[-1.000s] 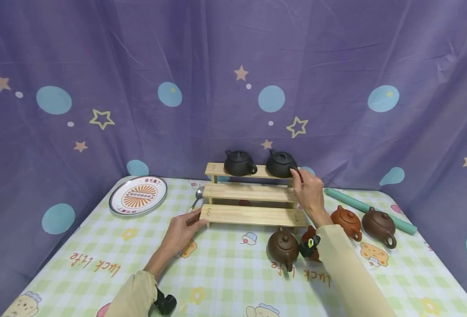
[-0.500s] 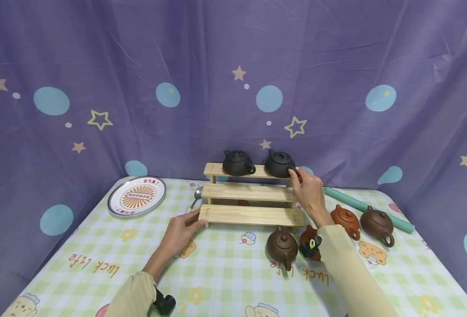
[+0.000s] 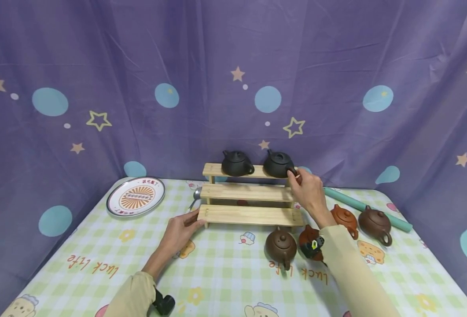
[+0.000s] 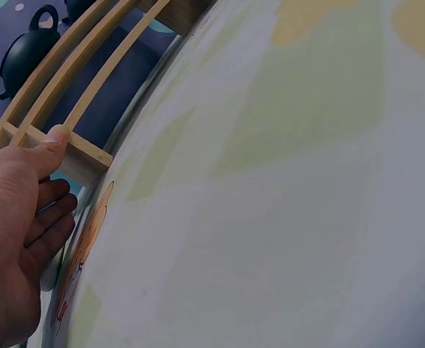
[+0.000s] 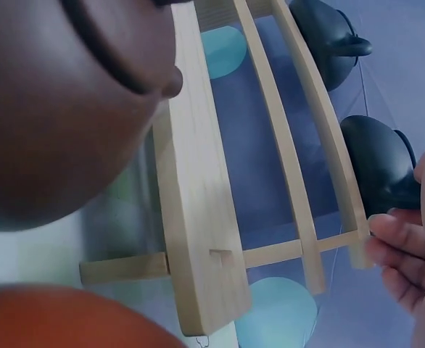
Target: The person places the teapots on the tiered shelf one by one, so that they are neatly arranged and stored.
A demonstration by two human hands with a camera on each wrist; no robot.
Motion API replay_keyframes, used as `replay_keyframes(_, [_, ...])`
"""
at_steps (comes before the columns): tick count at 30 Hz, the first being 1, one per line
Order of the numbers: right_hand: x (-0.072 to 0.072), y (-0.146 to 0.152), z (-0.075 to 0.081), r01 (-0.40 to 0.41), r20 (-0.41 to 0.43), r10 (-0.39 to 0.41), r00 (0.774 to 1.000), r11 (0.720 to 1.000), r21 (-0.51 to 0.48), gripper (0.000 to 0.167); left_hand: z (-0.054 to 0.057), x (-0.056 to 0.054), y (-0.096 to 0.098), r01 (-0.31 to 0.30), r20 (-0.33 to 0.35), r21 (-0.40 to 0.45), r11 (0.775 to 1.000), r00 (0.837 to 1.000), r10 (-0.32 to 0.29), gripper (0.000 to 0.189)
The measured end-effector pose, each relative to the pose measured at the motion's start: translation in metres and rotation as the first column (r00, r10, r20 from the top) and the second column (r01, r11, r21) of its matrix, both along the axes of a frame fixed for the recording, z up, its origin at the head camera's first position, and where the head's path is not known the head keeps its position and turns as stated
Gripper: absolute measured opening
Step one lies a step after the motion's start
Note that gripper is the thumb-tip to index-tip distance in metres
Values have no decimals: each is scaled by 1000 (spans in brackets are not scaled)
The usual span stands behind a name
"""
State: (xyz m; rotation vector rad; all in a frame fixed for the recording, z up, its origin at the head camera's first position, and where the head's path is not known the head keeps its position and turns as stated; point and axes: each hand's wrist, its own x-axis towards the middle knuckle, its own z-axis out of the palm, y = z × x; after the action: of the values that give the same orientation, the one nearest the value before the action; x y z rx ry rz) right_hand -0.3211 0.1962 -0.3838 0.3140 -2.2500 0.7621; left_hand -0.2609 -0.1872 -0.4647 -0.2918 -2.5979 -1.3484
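Note:
A three-step wooden display rack (image 3: 251, 215) stands mid-table. My left hand (image 3: 179, 231) holds the left end of its lowest step, thumb on the front edge in the left wrist view. Two black teapots sit on the top step. The left one (image 3: 236, 164) stands apart from my hands. At the right one (image 3: 277, 164), my right hand (image 3: 309, 193) pinches the handle between thumb and finger, as the right wrist view shows. In front of the rack's right end are a brown teapot (image 3: 281, 247) and a reddish teapot (image 3: 307, 237), partly hidden by the wrist camera.
An orange-brown teapot (image 3: 343, 220) and a dark brown teapot (image 3: 375, 224) stand at right, before a green roll (image 3: 352, 201). A patterned plate (image 3: 114, 206) lies at left. A spoon (image 3: 196, 193) lies beside the rack. A purple curtain (image 3: 201, 57) hangs behind the checked tablecloth (image 3: 217, 273).
The head view has shifted slightly, so everything sits a little further left. Both hands keep their places at the rack and at the right black teapot's handle, the right hand barely moving.

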Motion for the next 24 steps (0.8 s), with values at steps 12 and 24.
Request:
replay_keyframes(12, [23,16,1,15,137,-19,990,999,33,30,2,-1,2,6,2,11,1000,1000,-6,52])
replay_keyframes(24, [54,33,-7,34,3,-34,999,998,48,20,0,-2,0,-7,5,-26,1000,1000,7,54])
